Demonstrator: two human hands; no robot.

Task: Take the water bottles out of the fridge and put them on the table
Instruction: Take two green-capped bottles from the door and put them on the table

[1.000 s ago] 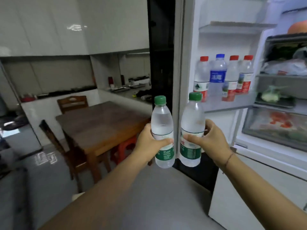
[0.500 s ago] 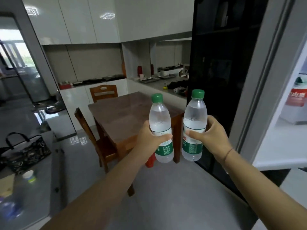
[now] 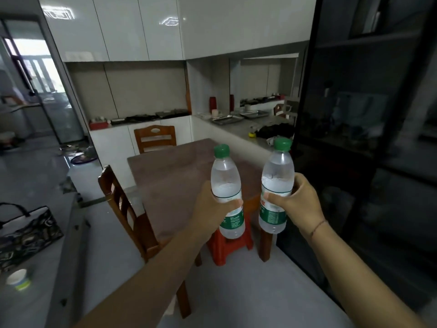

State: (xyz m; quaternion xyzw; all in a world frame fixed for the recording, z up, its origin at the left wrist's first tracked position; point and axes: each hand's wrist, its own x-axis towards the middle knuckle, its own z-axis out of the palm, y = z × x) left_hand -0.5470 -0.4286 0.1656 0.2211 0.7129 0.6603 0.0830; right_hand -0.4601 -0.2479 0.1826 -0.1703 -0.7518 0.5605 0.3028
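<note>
The left water bottle point(image 3: 226, 185) is upright in my left hand point(image 3: 210, 210), fingers curled around its label. The right water bottle point(image 3: 277, 183) is upright in my right hand point(image 3: 296, 202), gripped the same way. Both are in the air, apart, short of the brown surface point(image 3: 172, 183). A red stool point(image 3: 224, 248) stands beneath its near end.

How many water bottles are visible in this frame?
2. Left bottle in the left hand, right bottle in the right hand. Others may be out of view.
</note>
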